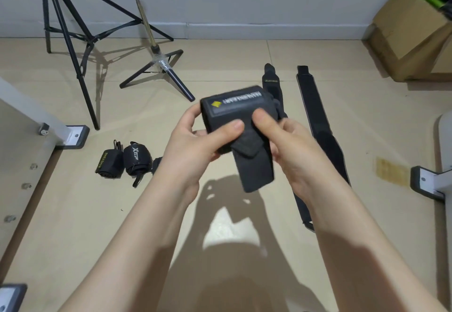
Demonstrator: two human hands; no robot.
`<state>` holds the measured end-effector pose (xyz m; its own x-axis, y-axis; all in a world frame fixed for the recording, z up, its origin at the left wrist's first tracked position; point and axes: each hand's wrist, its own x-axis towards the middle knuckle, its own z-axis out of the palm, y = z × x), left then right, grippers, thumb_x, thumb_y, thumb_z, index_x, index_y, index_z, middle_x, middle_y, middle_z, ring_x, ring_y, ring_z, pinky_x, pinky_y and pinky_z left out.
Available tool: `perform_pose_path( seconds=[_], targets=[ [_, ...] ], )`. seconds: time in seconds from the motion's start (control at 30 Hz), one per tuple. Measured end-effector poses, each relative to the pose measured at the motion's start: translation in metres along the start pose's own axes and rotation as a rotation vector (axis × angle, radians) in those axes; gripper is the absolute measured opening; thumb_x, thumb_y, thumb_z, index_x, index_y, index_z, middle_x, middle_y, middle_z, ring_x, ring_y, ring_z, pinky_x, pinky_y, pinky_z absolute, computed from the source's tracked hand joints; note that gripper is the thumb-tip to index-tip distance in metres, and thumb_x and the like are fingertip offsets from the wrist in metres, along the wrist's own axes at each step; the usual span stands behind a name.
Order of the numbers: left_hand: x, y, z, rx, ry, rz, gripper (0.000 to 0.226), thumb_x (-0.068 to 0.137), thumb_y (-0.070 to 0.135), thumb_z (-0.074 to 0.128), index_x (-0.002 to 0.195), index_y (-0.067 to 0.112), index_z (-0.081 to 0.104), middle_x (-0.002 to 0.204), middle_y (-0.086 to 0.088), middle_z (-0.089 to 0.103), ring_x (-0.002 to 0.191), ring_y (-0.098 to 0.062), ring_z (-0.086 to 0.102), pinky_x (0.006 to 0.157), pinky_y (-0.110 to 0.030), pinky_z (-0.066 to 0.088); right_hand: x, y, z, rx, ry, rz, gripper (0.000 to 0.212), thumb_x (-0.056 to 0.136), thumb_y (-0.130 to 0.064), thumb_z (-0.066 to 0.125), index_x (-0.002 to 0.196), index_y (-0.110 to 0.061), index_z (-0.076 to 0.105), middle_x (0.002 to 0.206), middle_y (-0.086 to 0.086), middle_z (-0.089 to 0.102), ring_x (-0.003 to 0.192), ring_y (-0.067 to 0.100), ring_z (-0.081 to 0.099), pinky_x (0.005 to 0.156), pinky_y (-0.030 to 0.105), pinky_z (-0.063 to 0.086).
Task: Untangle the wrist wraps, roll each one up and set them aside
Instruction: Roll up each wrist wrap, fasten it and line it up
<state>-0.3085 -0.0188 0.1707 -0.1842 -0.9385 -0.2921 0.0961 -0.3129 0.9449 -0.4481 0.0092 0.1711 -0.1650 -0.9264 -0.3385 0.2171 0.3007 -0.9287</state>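
Midair, wrist wrap [234, 115] between both hands' fingers [230, 129]

At frame centre, the left hand [195, 145] and right hand [288, 145] hold a partly rolled black wrist wrap [234, 111], its loose tail hanging down. Two rolled wraps [122, 162] lie on the floor [73, 213] at centre left. Two flat straps [315, 113] lie at centre right.

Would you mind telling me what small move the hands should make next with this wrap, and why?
Probably wind the loose tail around the wrist wrap and press it down. The left hand and right hand both grip the roll, yet the tail hangs free below, unlike the two finished rolls on the floor.
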Motion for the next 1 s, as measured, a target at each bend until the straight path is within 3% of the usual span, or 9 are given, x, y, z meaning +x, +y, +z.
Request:
perform_pose_path(
  seconds=[0.07,0.13,0.23,0.33,0.5,0.57,0.73,0.87,1.0],
  targets=[
    [0.002,-0.001,-0.001,-0.087,0.022,-0.082,0.067,0.056,0.038,0.074,0.12,0.029,0.056,0.079,0.011,0.072,0.069,-0.006,0.068,0.079,-0.029,0.046,0.002,0.004,0.0,-0.011,0.049,-0.052,0.039,0.071,-0.026,0.079,0.102,-0.016,0.057,0.077,-0.005,0.067,0.074,0.008,0.068,0.065,0.02,0.053],
    [0.005,-0.003,-0.002,-0.176,0.04,-0.152,0.053,0.056,0.043,0.072,0.106,0.03,0.062,0.083,0.011,0.072,0.074,-0.01,0.068,0.082,-0.03,0.047,0.002,0.006,0.002,-0.053,0.085,-0.069,0.051,0.072,-0.019,0.08,0.113,-0.02,0.05,0.095,0.004,0.065,0.083,0.014,0.068,0.071,0.024,0.053],
    [0.006,-0.007,-0.001,-0.235,0.07,-0.215,0.027,0.073,0.038,0.071,0.098,0.028,0.064,0.081,0.007,0.072,0.071,-0.011,0.068,0.085,-0.03,0.049,0.0,0.007,0.009,-0.056,0.055,-0.074,0.026,0.078,-0.013,0.074,0.096,-0.018,0.055,0.091,0.007,0.068,0.074,0.015,0.066,0.063,0.026,0.05],
    [0.008,-0.009,-0.002,-0.222,0.13,-0.194,0.035,0.076,0.037,0.072,0.108,0.026,0.063,0.086,0.006,0.072,0.072,-0.012,0.068,0.085,-0.029,0.049,-0.002,0.008,0.01,-0.099,-0.02,-0.055,0.007,0.083,-0.011,0.069,0.087,-0.013,0.063,0.076,0.003,0.069,0.064,0.011,0.063,0.056,0.02,0.049],
    [0.011,-0.006,-0.003,-0.401,0.138,-0.34,0.021,0.079,0.044,0.066,0.088,0.025,0.062,0.073,0.0,0.07,0.071,-0.015,0.067,0.071,-0.025,0.045,0.004,0.009,0.011,-0.044,0.089,-0.024,0.009,0.08,-0.006,0.07,0.075,-0.011,0.065,0.07,0.005,0.067,0.066,0.015,0.06,0.067,0.026,0.05],
    [0.008,-0.007,0.002,-0.483,0.105,-0.44,0.026,0.077,0.045,0.066,0.083,0.021,0.061,0.073,-0.005,0.068,0.075,-0.019,0.064,0.066,-0.025,0.042,0.009,0.015,0.011,-0.039,0.162,-0.029,0.012,0.078,-0.01,0.074,0.084,-0.012,0.064,0.08,0.007,0.069,0.074,0.018,0.064,0.078,0.032,0.053],
    [0.004,-0.009,0.006,-0.603,0.054,-0.586,0.041,0.076,0.052,0.065,0.091,0.014,0.06,0.074,-0.009,0.068,0.07,-0.02,0.065,0.064,-0.026,0.042,0.013,0.019,0.005,0.008,0.171,0.086,0.065,0.071,-0.021,0.08,0.127,-0.016,0.047,0.111,0.005,0.063,0.1,0.019,0.064,0.094,0.036,0.049],
    [0.001,-0.014,0.009,-0.523,-0.052,-0.65,0.055,0.076,0.068,0.053,0.088,0.014,0.061,0.07,0.001,0.069,0.055,-0.011,0.065,0.073,-0.029,0.045,0.012,0.014,0.002,0.179,-0.138,0.096,0.043,0.067,-0.028,0.068,0.108,-0.015,0.063,0.095,-0.001,0.072,0.083,0.009,0.068,0.075,0.022,0.051],
    [-0.001,-0.017,0.008,-0.392,-0.135,-0.684,0.078,0.073,0.081,0.038,0.092,0.009,0.065,0.079,-0.002,0.073,0.065,-0.011,0.07,0.098,-0.04,0.042,0.013,0.015,0.003,0.224,-0.14,0.139,0.049,0.066,-0.031,0.068,0.11,-0.01,0.065,0.094,0.006,0.074,0.085,0.019,0.07,0.083,0.031,0.055]
  ],
)
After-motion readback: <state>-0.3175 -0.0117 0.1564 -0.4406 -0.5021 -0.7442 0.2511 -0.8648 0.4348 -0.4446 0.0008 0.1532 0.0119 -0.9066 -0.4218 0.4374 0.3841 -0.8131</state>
